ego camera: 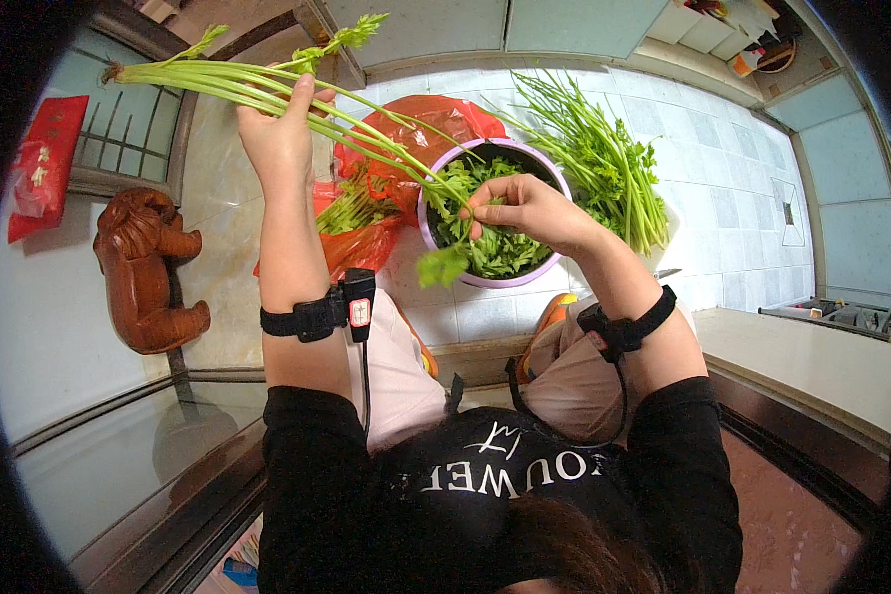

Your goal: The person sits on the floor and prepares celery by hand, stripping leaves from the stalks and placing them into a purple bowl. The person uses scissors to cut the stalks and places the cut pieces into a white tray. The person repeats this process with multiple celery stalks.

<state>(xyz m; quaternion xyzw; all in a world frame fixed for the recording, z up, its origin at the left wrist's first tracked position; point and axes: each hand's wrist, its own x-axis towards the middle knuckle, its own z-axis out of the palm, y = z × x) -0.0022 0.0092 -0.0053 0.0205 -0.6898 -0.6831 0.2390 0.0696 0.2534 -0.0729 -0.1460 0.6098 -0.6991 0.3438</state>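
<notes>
My left hand [282, 122] grips a bunch of celery stalks [215, 77] with the root end pointing to the far left. The stalks slant down to the right over a red plastic bag [445, 122]. At their leafy end, the fingers of my right hand [523, 211] pinch a thin stem that bears a blurred leaf [443, 266]. Below that hand stands a round bin with a lilac rim [516, 282], holding many torn celery leaves [490, 249]. More trimmed stalks [360, 200] lie in the red bag, left of the bin.
A pile of leafy celery [609, 163] lies right of the bin on the tiled floor [713, 178]. The tip of a knife blade [667, 273] shows beside my right forearm. A carved wooden elephant [145, 271] and a red packet [48, 167] are at left.
</notes>
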